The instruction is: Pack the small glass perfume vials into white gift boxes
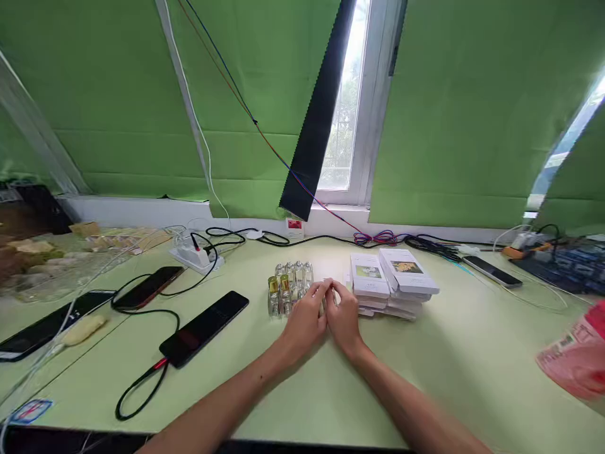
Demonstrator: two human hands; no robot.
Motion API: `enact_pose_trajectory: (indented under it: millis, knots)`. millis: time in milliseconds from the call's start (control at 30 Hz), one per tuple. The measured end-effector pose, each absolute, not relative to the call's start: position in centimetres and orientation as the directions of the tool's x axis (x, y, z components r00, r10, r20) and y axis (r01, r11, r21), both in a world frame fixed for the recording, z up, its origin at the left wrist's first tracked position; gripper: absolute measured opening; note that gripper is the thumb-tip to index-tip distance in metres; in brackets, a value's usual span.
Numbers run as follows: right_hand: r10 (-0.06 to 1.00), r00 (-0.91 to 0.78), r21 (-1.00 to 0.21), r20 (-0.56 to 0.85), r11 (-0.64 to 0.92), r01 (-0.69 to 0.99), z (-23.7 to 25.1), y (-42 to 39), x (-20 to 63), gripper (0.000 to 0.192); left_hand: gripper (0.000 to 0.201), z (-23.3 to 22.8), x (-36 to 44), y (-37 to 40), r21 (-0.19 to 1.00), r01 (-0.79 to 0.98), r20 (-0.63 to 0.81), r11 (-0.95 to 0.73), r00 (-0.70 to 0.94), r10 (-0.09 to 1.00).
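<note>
A dark phone (57, 323) lay at the left edge, another phone (150, 287) just right of it, a white power strip (191, 257) up and right of that. Lower left of centre, a third phone (204, 328) lay aslant, red plug (161, 363) at its near end.

Centre: small clear glass bottles (299, 274) stood in a tight cluster, long axes upright; two gold-capped bottles (285, 293) showed at its front left. Left hand (305, 320) came next, at the cluster's near right side, covering part of it from my angle. It was the nearer hand; most of the bottles lay left of its fingertips and a little beyond. Right hand (344, 318) met it, tips together. Fingers on both were curled inward; couldn't tell whether they gripped a bottle, knuckles blocked the gap.

Right of centre, white boxes (370, 287) with pictures on top lay flat in two adjoining stacks, just beside the right hand. Farther right, one more phone (492, 271) lay aslant, and a pink pouch (570, 356) sat at the right edge.
</note>
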State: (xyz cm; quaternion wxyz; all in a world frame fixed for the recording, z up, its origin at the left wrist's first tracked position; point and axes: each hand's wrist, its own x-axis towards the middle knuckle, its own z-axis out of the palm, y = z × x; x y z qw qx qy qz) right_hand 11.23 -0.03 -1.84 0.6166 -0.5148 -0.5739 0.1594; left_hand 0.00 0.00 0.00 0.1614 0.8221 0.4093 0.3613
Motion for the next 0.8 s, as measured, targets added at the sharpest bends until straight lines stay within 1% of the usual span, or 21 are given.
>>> enact_pose_trajectory:
  millis: [267, 367, 567, 800]
  knots:
    - [0.796, 0.283, -0.822, 0.535, 0.413, 0.392, -1.87, 0.15, 11.31, 0.030, 0.066, 0.01, 0.24, -0.10, 0.535, 0.601, 0.456, -0.594, 0.386, 0.802]
    - [0.790, 0.290, -0.821, 0.540, 0.419, 0.389, -1.92, 0.23, 11.29, 0.030, 0.068, -0.02, 0.20, -0.11, 0.536, 0.605, 0.451, -0.589, 0.384, 0.805]
    - [0.788, 0.289, -0.817, 0.543, 0.417, 0.398, -1.93, 0.30, 11.29, 0.028, 0.065, -0.01, 0.18, -0.03, 0.525, 0.599, 0.452, -0.604, 0.405, 0.795]
    - [0.792, 0.287, -0.818, 0.540, 0.413, 0.399, -2.00, 0.36, 11.27, 0.029, 0.067, -0.32, 0.19, -0.03, 0.508, 0.622, 0.456, -0.596, 0.393, 0.799]
